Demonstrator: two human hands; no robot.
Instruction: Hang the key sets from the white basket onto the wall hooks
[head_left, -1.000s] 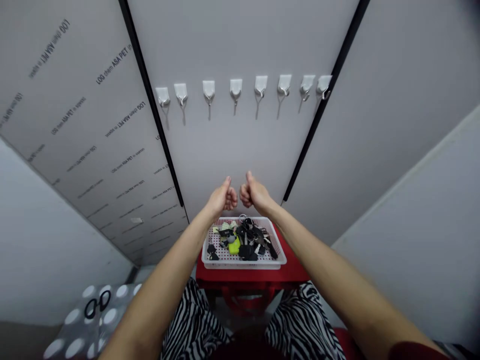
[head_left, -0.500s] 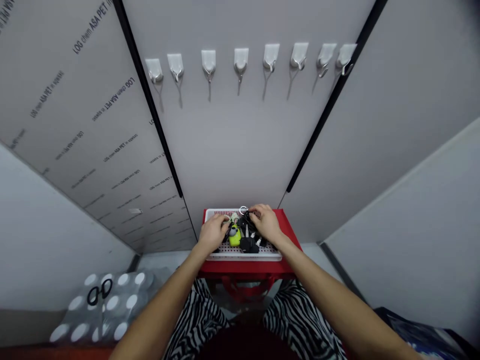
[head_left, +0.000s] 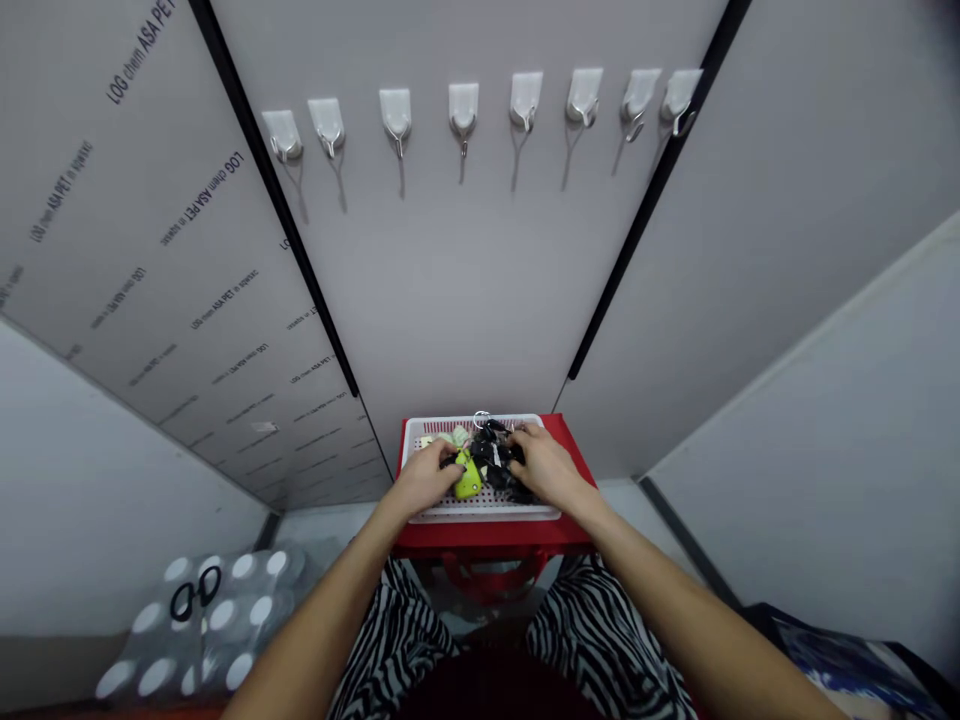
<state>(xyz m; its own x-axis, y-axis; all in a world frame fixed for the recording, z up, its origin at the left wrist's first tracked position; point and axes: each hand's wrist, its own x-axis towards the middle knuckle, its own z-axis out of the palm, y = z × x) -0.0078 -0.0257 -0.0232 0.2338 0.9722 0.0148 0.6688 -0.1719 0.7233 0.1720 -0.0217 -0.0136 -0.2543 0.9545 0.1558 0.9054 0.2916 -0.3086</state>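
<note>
- Left hand (head_left: 424, 482) at the green fob (head_left: 469, 482); cannot tell whether its grip pinches.
- Right hand (head_left: 549, 466) at black keys (head_left: 491, 452); grip likewise unclear.
- Fob, keys: inside the white basket (head_left: 487, 516).

**Scissors (head_left: 196, 594) lie on wrapped bottles (head_left: 223, 614)**

The scissors have black handles; the bottles wear white caps under clear film. Above them, a grey panel (head_left: 191, 270) carries slanting rows of dark lettering, with a small whitish patch (head_left: 264, 427) low down. Two black strips (head_left: 278, 200) line the wall, converging downward. At lower right sits a dark object (head_left: 832, 650), partly blue.
</note>
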